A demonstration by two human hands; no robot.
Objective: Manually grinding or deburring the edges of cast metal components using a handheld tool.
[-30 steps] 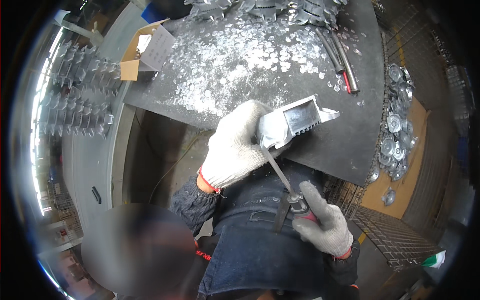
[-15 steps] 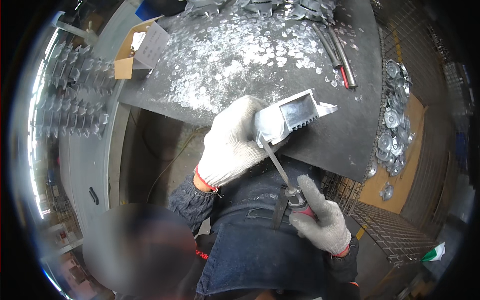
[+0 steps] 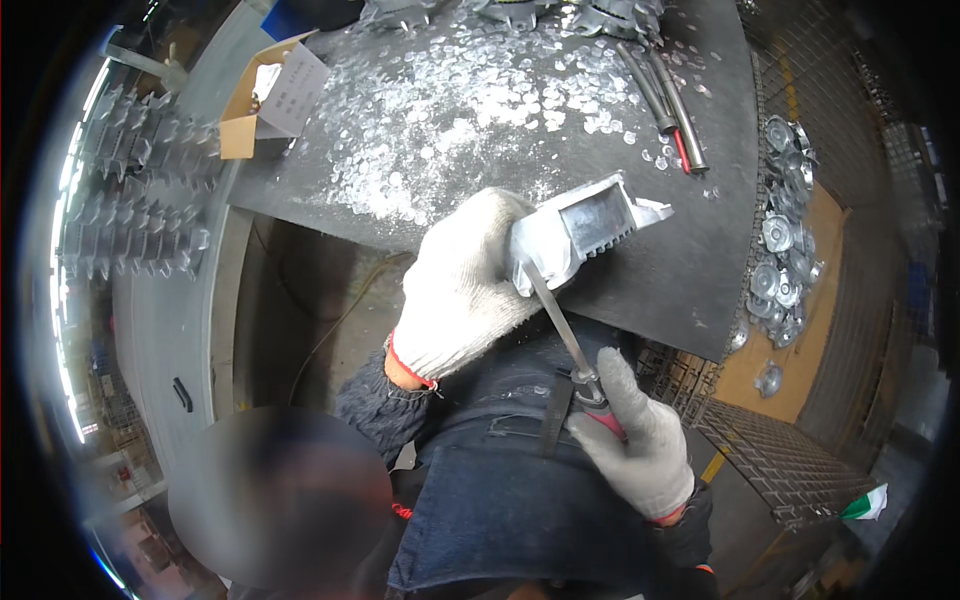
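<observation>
My left hand (image 3: 465, 270), in a white knit glove, grips a silvery metal casting (image 3: 575, 228) by its near left end. The casting has a rectangular recess and a row of short teeth along its lower edge. In my right hand (image 3: 640, 440), also gloved, is a file (image 3: 563, 325) with a long flat blade, a metal collar and a red handle. The index finger lies stretched along the collar. The blade's tip touches the casting's lower left edge, beside my left fingers. My palm and fingers hide much of the handle.
The dark tabletop (image 3: 690, 270) is strewn with small shiny metal discs (image 3: 440, 130). Metal rods (image 3: 677, 110) lie at its far right, castings (image 3: 615, 15) along its far edge. An open carton (image 3: 275, 95) stands at the left. Round castings (image 3: 780, 265) lie beyond the right edge.
My right hand and the file have shifted slightly up and left, and the blade's tip sits higher against the casting. My left hand keeps its hold; the whole view has shifted a little.
</observation>
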